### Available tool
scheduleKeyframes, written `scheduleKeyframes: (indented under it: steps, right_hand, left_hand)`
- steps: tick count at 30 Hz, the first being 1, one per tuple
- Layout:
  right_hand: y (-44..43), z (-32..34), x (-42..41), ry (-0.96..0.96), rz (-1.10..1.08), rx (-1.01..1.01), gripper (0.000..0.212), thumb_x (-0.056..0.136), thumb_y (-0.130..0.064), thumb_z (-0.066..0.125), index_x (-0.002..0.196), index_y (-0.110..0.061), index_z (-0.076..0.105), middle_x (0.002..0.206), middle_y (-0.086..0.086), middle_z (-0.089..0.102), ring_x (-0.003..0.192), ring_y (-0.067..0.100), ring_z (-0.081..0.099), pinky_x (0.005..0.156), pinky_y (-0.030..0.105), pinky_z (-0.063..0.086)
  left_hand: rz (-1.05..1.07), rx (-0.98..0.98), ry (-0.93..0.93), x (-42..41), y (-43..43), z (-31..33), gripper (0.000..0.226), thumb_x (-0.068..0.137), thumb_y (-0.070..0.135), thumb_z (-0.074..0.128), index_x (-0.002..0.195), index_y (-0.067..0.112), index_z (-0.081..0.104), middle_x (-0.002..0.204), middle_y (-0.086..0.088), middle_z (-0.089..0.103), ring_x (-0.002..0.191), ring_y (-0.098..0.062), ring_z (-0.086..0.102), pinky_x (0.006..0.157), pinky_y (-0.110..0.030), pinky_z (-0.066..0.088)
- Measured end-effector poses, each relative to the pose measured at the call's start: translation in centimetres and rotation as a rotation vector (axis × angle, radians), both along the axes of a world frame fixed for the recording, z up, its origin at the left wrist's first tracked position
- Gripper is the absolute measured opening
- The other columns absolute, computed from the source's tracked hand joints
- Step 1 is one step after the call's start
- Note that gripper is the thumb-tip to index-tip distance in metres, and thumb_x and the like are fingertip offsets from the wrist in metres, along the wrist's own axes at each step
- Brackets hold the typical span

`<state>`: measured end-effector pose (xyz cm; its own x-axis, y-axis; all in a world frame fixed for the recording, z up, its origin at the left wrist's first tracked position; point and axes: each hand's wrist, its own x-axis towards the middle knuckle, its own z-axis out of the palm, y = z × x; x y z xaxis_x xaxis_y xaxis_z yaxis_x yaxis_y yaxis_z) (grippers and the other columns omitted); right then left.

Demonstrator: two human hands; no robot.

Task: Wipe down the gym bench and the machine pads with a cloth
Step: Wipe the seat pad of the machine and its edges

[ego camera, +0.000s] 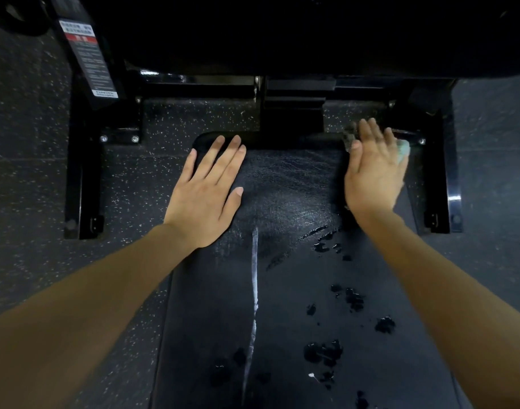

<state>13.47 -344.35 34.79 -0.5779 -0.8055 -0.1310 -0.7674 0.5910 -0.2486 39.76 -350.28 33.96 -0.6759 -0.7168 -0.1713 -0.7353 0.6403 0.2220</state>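
The wet black bench (282, 305) runs up from 6 o'clock. The left hand (207, 187) lies flat on it at 10 o'clock, holding nothing. The right hand (373, 172), fingers straight, presses the cloth (403, 149) at 2 o'clock.

Black bench (282, 290), wet blotches (323, 351) on the right, whitish streak (254, 278) down the middle, left hand (207, 196) flat on it, right hand (373, 175) pressing cloth (403, 149) at its edge, speckled floor (31, 172) below
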Motion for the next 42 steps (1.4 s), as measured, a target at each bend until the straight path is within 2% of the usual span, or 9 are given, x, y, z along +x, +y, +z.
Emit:
scheduleKeyframes:
  steps: [3,6,9,12,22,27,33,37,42]
  right_hand:
    - [-0.6,0.1,3.9,-0.038,0.026,0.011,0.049,0.109,-0.032,0.019,0.157,-0.024,0.022,0.164,-0.008,0.018,0.153,0.018,0.008,0.122,0.048,0.008]
    - [-0.7,0.3,8.2,-0.041,0.193,0.060,0.051,0.108,-0.029,0.020,0.158,-0.028,0.011,0.165,-0.010,0.009,0.153,0.016,0.003,0.121,0.048,0.009]
    - [-0.2,0.4,10.2,-0.038,0.376,0.039,0.052,0.106,-0.030,0.020,0.158,-0.028,0.015,0.165,-0.010,0.014,0.153,0.017,0.007,0.122,0.045,0.003]
    - [0.3,0.3,8.1,-0.037,0.440,0.058,0.051,0.107,-0.030,0.020,0.158,-0.027,0.015,0.165,-0.010,0.015,0.153,0.013,0.005,0.121,0.040,-0.006]
    - [2.4,0.5,-2.9,-0.002,0.242,0.046,0.049,0.108,-0.027,0.024,0.156,-0.016,0.025,0.163,-0.001,0.024,0.152,0.020,0.014,0.124,0.045,0.007]
    - [2.1,-0.1,0.0,-0.034,0.067,-0.077,0.047,0.109,-0.026,0.026,0.154,-0.015,0.030,0.161,0.000,0.029,0.151,0.023,0.018,0.124,0.044,0.009]
    - [6.8,0.2,4.1,-0.048,0.168,-0.128,0.050,0.106,-0.027,0.024,0.153,-0.013,0.033,0.158,0.004,0.035,0.148,0.027,0.027,0.119,0.049,0.022]
    - [9.1,-0.1,5.0,-0.013,0.227,-0.082,0.051,0.104,-0.028,0.025,0.153,-0.015,0.034,0.158,0.001,0.035,0.149,0.024,0.026,0.118,0.046,0.018]
    - [6.5,-0.2,1.9,-0.019,0.222,-0.041,0.050,0.105,-0.023,0.025,0.155,-0.016,0.030,0.161,-0.001,0.029,0.151,0.021,0.016,0.121,0.045,0.007]
  left_hand:
    - [0.002,-0.005,-0.006,0.0,0.0,0.0,0.064,0.102,0.040,0.014,0.160,0.014,0.011,0.167,0.003,0.005,0.154,-0.018,0.001,0.125,-0.047,0.004]
    - [0.001,-0.013,-0.001,0.0,0.0,0.0,0.063,0.101,0.039,0.015,0.159,0.014,0.012,0.167,0.002,0.006,0.154,-0.018,0.003,0.124,-0.046,0.003]
    - [0.006,-0.010,0.010,0.0,0.1,0.1,0.063,0.102,0.039,0.017,0.159,0.013,0.014,0.167,0.002,0.008,0.154,-0.018,0.004,0.124,-0.046,0.003]
    - [0.010,-0.013,0.012,0.0,0.1,0.1,0.063,0.102,0.039,0.018,0.159,0.014,0.015,0.167,0.003,0.008,0.154,-0.017,0.004,0.125,-0.044,0.002]
    - [0.014,-0.004,0.019,0.0,0.1,0.1,0.063,0.101,0.039,0.017,0.159,0.015,0.013,0.167,0.004,0.007,0.154,-0.016,0.003,0.125,-0.043,0.001]
    - [0.010,-0.003,0.007,0.0,0.0,0.1,0.063,0.101,0.038,0.017,0.160,0.015,0.012,0.167,0.003,0.007,0.154,-0.017,0.002,0.125,-0.044,0.002]
    - [0.010,0.001,0.005,0.0,0.0,0.1,0.063,0.101,0.039,0.017,0.160,0.015,0.012,0.167,0.004,0.007,0.154,-0.017,0.002,0.125,-0.044,0.003]
    - [0.008,0.000,0.008,0.0,0.0,0.2,0.063,0.101,0.038,0.017,0.160,0.015,0.013,0.167,0.003,0.008,0.154,-0.017,0.003,0.125,-0.044,0.003]
    - [0.013,-0.001,0.010,0.0,0.1,0.2,0.063,0.101,0.037,0.019,0.160,0.015,0.014,0.167,0.003,0.007,0.154,-0.017,0.002,0.125,-0.045,0.005]
